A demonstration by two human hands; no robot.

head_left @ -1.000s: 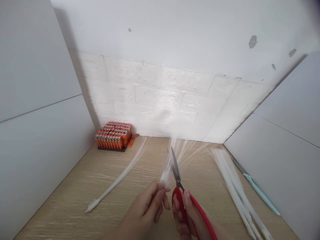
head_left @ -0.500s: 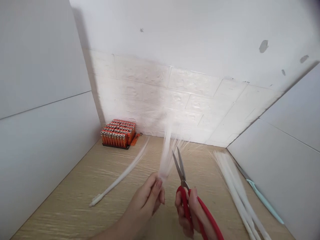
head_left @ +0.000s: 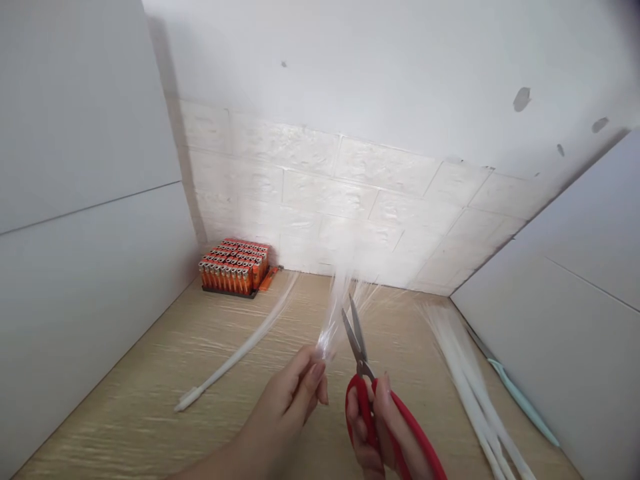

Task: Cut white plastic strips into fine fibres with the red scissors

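With the left fingers (head_left: pixel 316 375) pinching the base of the clear strand bundle (head_left: pixel 333 320) above the tabletop's middle, and the right fingers (head_left: pixel 356 407) grasping the red-handled scissors (head_left: pixel 361 363), blades parted, splayed strands could be nicked unevenly if the blade tips drift

Red-handled scissors (head_left: pixel 361 365) tilt open beside splayed translucent filaments (head_left: pixel 334 317).

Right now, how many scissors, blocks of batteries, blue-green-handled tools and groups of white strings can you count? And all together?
Scissors: 1
Block of batteries: 1
Blue-green-handled tool: 1
Groups of white strings: 3 (held bunch, lone bunch on the left, gathered bunches on the right)
Total: 6
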